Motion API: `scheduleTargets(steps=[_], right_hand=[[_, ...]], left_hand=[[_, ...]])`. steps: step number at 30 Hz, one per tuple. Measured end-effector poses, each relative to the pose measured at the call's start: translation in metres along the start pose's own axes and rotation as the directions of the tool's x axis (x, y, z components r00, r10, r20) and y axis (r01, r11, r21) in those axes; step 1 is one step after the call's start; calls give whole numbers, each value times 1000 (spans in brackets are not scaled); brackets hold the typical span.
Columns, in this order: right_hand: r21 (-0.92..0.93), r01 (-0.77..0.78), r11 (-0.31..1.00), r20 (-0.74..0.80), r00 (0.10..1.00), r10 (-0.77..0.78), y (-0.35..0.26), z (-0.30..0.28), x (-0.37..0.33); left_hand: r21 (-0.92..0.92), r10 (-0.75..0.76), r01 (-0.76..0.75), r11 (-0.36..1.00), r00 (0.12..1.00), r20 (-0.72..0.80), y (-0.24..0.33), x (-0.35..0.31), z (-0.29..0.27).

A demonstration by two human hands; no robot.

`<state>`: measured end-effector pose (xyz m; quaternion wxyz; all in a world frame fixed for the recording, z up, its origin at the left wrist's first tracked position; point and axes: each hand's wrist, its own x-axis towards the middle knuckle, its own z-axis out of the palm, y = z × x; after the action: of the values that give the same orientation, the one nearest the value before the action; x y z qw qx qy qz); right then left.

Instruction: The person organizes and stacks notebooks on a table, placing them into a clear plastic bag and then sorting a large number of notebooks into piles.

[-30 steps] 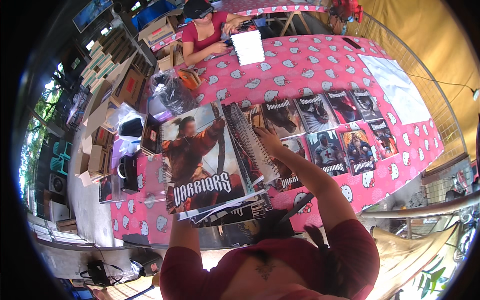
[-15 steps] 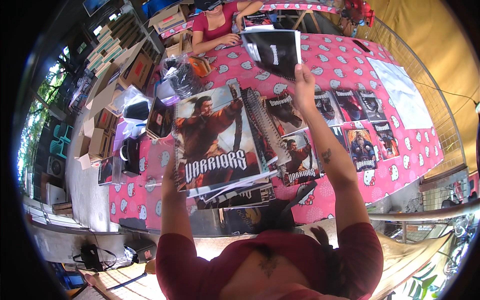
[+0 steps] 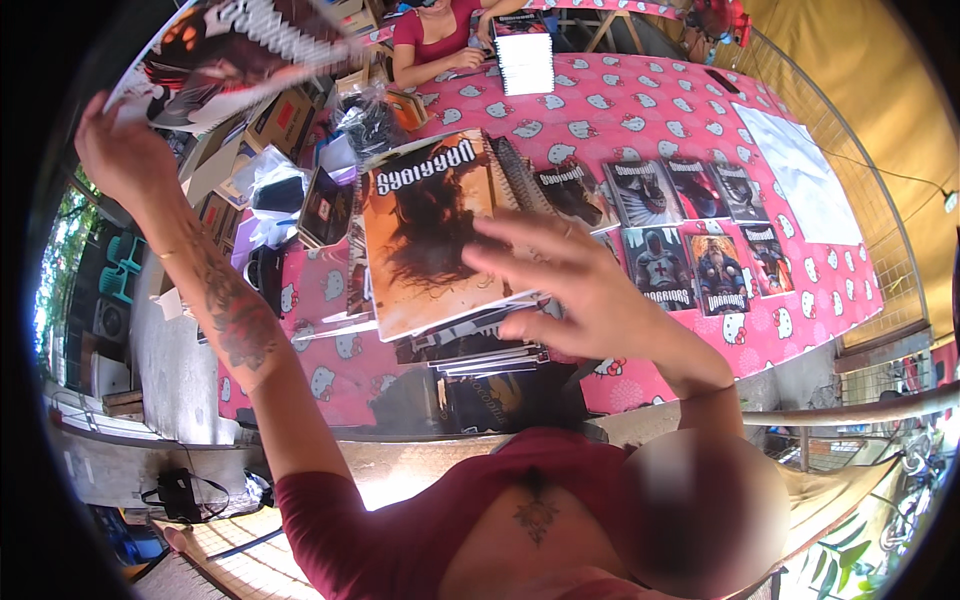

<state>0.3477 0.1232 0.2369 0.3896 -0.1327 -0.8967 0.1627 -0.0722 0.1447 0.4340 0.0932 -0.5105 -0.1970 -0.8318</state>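
Observation:
High at the far left, my left hand (image 3: 128, 155) grips the edge of a spiral notebook (image 3: 215, 65) with a red, brown and white illustrated cover. The notebook is tilted and blurred by motion. Over the table's front, my right hand (image 3: 565, 285) hovers with fingers spread and nothing in them, partly covering a stack of spiral notebooks. The top notebook (image 3: 415, 270) of that stack has an orange cover with a dark figure. Beside its right edge run the coils of more notebooks (image 3: 517, 175).
Several notebooks with illustrated covers (image 3: 655, 260) lie in rows on the pink patterned tablecloth (image 3: 590, 125). Across the table sits a person (image 3: 440, 50) near a white-paged spiral notebook (image 3: 526, 65). Cardboard boxes (image 3: 275, 125) and plastic-wrapped items (image 3: 275, 190) stand at left; a white sheet (image 3: 805, 175) lies at right.
My left hand has swung up and left with a notebook. My right hand has let go of the black notebook and come back over the stack. The stack's top cover is now orange.

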Motion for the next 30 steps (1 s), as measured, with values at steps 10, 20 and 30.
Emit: scheduleTargets(steps=[10,20,30], right_hand=[[-160,-882,444,-361,471,805,361,-26,-175],[-443,-885,146,-187,250,950,390,-28,-223],[471,-845,253,-56,258,965,443,-102,-248]], left_hand=[[490,-415,-113,864,391,821,36,-167,116],[644,-674,278,713,525,519,17,-525,233],[948,-871,264,-180,405,-278,-163,-564,192]])
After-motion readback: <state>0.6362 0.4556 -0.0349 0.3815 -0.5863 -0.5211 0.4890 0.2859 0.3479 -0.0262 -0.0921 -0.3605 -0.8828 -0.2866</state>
